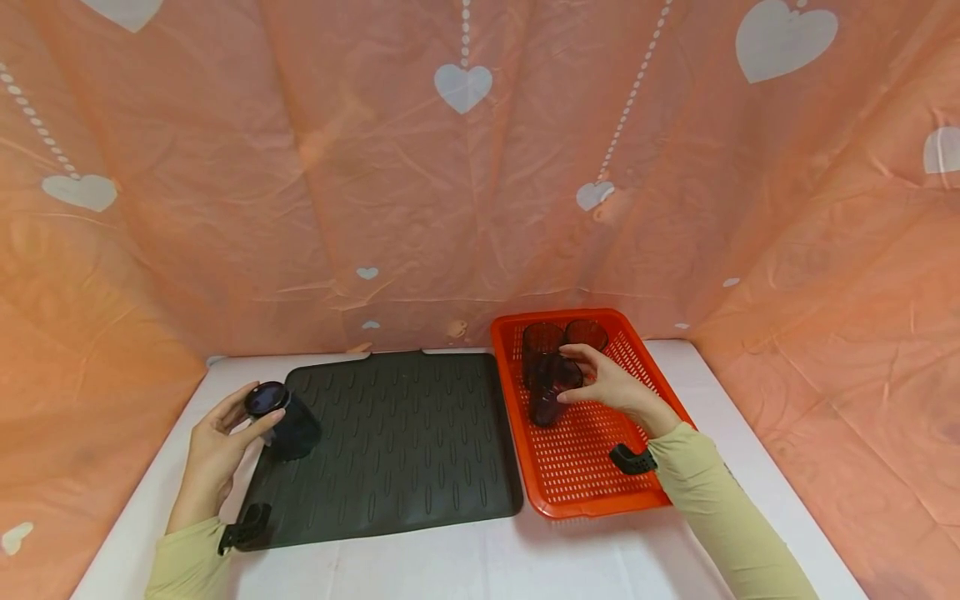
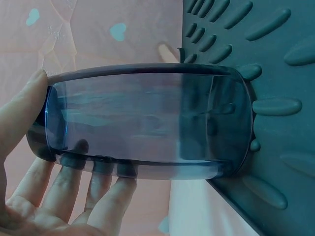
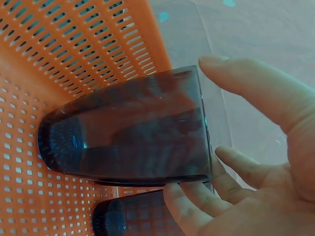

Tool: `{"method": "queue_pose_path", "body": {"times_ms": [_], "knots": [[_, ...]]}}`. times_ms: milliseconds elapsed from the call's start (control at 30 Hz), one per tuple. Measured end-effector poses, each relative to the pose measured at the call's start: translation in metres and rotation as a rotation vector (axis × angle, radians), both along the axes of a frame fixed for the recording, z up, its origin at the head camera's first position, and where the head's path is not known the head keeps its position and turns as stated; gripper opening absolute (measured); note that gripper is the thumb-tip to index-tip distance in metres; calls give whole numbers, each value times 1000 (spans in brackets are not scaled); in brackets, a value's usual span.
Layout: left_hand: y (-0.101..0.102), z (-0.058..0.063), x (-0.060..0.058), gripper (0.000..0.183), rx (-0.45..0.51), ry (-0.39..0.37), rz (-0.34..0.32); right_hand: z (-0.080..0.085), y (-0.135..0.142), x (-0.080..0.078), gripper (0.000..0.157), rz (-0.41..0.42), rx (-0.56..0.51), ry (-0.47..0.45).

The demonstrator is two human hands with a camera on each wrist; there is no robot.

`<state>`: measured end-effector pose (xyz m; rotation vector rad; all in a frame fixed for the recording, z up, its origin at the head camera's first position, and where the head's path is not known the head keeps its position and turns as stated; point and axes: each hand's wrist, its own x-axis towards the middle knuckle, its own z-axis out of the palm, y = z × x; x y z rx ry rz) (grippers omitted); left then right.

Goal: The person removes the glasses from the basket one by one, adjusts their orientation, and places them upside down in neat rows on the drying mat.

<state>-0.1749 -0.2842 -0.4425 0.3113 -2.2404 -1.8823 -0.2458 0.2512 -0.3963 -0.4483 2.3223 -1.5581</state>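
Pinching the left glass (image 1: 296,429) by its narrower, upper end, the left hand (image 1: 213,450) has its thumb on one side and fingers on the other. That glass looks mouth-down, its long axis steep, the lower end meeting the dark mat (image 1: 397,450) near the mat's left edge.

The right hand (image 1: 603,387) also has a pinching grip, thumb and fingers set across the rim of the right glass (image 1: 553,396). This one is in the orange basket (image 1: 555,503), mouth up toward the palm and narrower base down on the basket floor; its long axis seems to lean a little toward the hand.

Behind it in the basket are the rear-left glass (image 1: 534,354) and the rear-right glass (image 1: 588,333), both mouth up. Mat and basket sit side by side on the white surface (image 1: 420,567).
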Motion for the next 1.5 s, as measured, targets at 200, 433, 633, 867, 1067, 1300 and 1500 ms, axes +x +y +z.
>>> {"method": "queue_pose_path", "body": {"times_ms": [200,433,633,867,1067,1300,1500], "knots": [[0,-1,0,70,11,4,-1,0,1,2,78,-16,62,0],[0,-1,0,68,29,21,-5,-1,0,3,78,-42,105,2],[0,1,-1,71,-60,-19,1,-1,-1,3,78,-48,141,21],[2,3,-2,72,-109,-32,19,-1,-1,3,78,-56,168,43],[6,5,-3,74,-107,-73,73,-1,-2,3,78,-57,167,43],[14,8,-4,78,-100,-135,162,6,-6,8,75,-54,159,30],[15,5,-3,75,-85,-101,204,-2,-3,4,77,-52,150,32]]}}
